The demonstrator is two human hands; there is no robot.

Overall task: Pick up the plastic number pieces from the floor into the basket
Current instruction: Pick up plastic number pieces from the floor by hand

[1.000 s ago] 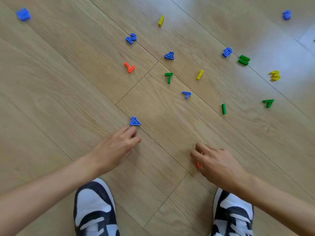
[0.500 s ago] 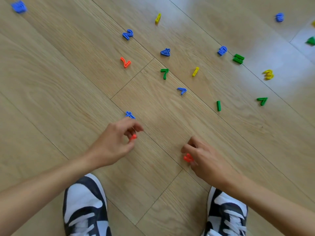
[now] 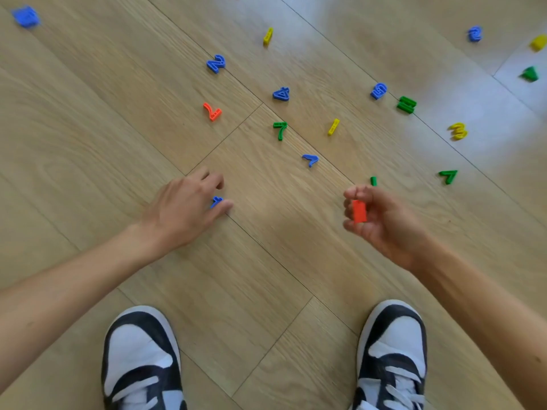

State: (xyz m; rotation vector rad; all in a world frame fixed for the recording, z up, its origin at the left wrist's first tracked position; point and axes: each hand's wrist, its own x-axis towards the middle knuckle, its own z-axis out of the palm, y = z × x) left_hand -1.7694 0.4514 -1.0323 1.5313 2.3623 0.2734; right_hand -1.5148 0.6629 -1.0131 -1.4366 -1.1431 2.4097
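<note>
While both arms reach down over the wooden floor (image 3: 88, 137), head view only: the left hand (image 3: 183, 208) sits nearer the camera than the central green 7 (image 3: 280, 130) and to its left. Its fingers are curled over a small blue 4 (image 3: 216, 201), with the thumb touching the piece's near edge and the fingertips arched beyond it. Most of the piece is hidden, so I cannot tell whether it has left the floor. The right hand (image 3: 381, 214), nearer than the central green 7 and to its right, has its palm turned towards the camera. It pinches an orange-red bar piece (image 3: 359, 211) between thumb and curled fingers; the digit is not readable. Loose pieces, all placed against the central green 7: orange 2 (image 3: 212, 111) to the left and slightly beyond; blue 2 (image 3: 216, 63) farther beyond on the left; far blue 4 (image 3: 281, 94) just beyond; yellow 1 (image 3: 333, 126) near, to the right; blue 7 (image 3: 310, 159) nearer and right; green 1 (image 3: 373, 181) farther right, its lower end hidden behind the right hand's fingers; yellow 3 (image 3: 458, 131) well to the right; outer green 7 (image 3: 448, 176) well right and nearer. Two black-and-white shoes (image 3: 142, 359) stand well nearer, at the bottom edge.
</note>
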